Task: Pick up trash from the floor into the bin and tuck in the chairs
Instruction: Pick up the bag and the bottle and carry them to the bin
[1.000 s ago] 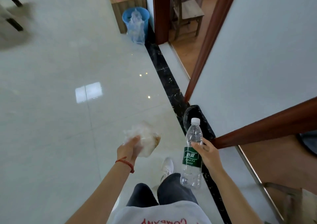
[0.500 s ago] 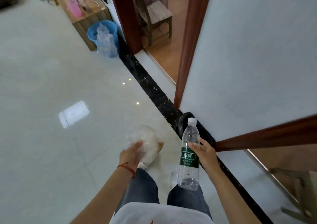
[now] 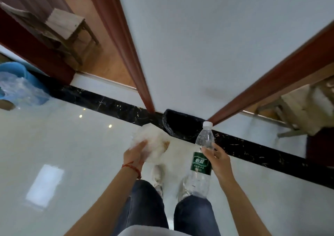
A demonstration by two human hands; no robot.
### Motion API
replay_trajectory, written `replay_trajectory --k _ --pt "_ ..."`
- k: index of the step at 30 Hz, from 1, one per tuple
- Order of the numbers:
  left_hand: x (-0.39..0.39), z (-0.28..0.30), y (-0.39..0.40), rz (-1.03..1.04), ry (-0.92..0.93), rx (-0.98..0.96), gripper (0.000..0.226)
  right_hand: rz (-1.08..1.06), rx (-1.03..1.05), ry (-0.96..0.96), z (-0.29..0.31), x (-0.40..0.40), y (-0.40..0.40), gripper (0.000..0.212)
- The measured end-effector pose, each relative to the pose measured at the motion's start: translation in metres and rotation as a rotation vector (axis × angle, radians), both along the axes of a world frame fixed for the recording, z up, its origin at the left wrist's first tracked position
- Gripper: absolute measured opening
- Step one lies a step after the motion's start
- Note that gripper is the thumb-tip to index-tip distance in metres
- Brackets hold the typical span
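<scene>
My left hand (image 3: 134,154) has its grip clenched round a crumpled clear plastic wrapper (image 3: 153,145), held in the air above the white floor (image 3: 72,145). My right hand (image 3: 217,160) grips a clear plastic water bottle (image 3: 201,160) with a green label and white cap, upright, at its shoulder. Just beyond both sits the black bin (image 3: 180,125), against the wall on the floor's black border strip. A blue bin (image 3: 16,71) stands at the far left, and a wooden chair (image 3: 61,27) behind the doorway.

Clear bottle (image 3: 202,161), wrapper (image 3: 153,145), black bin (image 3: 180,127)
</scene>
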State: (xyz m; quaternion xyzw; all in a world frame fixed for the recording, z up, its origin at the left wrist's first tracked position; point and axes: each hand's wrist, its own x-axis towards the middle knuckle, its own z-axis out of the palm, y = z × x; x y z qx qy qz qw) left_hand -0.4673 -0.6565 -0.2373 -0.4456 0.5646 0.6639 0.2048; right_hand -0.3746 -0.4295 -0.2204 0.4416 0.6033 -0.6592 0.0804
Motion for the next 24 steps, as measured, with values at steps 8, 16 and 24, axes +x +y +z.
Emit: replay_trajectory --k 8,16,24 --pt "-0.019 -0.067 0.023 -0.038 -0.018 0.11 0.008 -0.166 -0.052 -0.027 -0.058 -0.003 0.016 0.06" --pt "-0.045 -0.141 0.054 -0.096 -0.02 0.128 0.006 -0.278 -0.073 -0.017 -0.122 -0.018 0.023 0.058" --pt "-0.065 -0.177 0.067 -0.136 -0.069 0.095 0.013 -0.305 -0.103 -0.025 -0.146 -0.024 0.021 0.057"
